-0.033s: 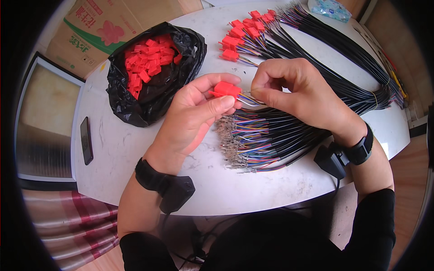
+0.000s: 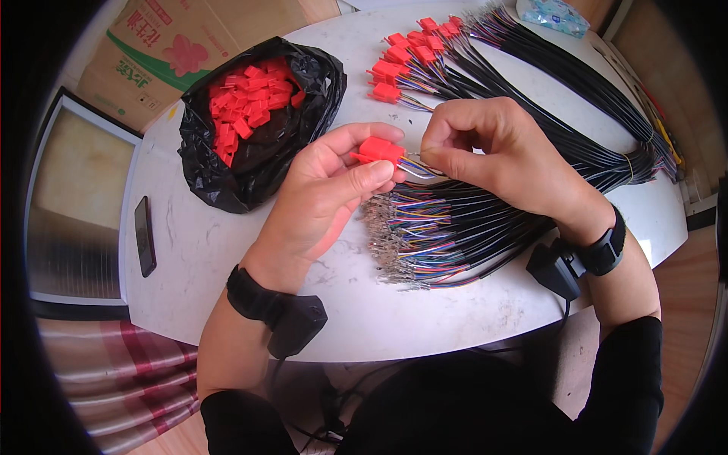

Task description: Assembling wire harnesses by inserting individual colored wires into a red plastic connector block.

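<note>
My left hand [image 2: 322,173] is closed round a red plastic connector housing [image 2: 379,150], with the thumb along its lower side. Several thin coloured wires [image 2: 417,168] run from the housing's right end toward my right hand [image 2: 506,152]. Thumb and forefinger of that hand pinch a thin wire, whose tip points at the housing; the fingers hide most of it. Below both hands lies a fanned bundle of black cables [image 2: 485,224], their stripped coloured wires ending in metal terminals [image 2: 388,239].
A black plastic bag [image 2: 205,171] holds loose red housings [image 2: 246,98]. Farther back are cables with red housings fitted [image 2: 402,54] and another black cable bundle [image 2: 565,72]. A phone [image 2: 145,236] lies at the left, near a cardboard box [image 2: 182,49]. A blue packet [image 2: 553,17] sits far right.
</note>
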A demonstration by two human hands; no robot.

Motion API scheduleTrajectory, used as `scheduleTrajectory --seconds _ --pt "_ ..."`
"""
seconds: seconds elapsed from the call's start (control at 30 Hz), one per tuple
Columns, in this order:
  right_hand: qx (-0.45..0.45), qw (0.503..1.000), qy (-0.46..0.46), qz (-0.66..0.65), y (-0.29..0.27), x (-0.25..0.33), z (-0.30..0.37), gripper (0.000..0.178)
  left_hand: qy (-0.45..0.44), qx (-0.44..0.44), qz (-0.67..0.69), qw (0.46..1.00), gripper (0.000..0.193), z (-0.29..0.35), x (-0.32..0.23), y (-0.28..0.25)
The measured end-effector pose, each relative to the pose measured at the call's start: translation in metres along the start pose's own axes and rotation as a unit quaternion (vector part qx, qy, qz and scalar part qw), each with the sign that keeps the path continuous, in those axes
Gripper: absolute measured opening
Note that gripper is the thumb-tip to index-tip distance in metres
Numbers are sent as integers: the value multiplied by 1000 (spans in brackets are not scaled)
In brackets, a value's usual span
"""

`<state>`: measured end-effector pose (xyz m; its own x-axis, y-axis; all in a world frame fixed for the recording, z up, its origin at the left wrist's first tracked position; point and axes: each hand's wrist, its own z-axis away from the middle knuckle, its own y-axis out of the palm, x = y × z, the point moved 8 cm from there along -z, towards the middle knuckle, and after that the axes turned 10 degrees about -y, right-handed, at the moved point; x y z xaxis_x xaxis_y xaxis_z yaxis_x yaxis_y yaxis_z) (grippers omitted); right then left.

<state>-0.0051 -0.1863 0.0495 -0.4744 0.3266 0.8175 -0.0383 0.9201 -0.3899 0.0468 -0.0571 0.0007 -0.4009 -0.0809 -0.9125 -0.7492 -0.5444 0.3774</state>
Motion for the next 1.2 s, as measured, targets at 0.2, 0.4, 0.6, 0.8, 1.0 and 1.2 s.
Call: scheduleTrajectory --seconds 0.2,0.4,0.6,0.8,1.0,1.2 --pt "6 997 28 -70 5 -8 2 6 9 -2 0 1000 38 -1 1 -1" --pt "3 990 52 -131 6 -16 3 10 27 -28 -42 998 39 1 -4 1" --pt "-31 994 54 -94 8 -18 5 13 49 -51 -80 994 39 3 -8 2" --pt "-46 996 46 -63 8 -15 5 13 53 -55 -81 994 39 4 -8 2" --pt "-45 994 48 -85 7 -14 4 12 58 -47 -80 994 36 3 -10 4" --pt "-16 995 51 -85 2 -9 2 12 67 -47 -51 995 34 2 -7 1"
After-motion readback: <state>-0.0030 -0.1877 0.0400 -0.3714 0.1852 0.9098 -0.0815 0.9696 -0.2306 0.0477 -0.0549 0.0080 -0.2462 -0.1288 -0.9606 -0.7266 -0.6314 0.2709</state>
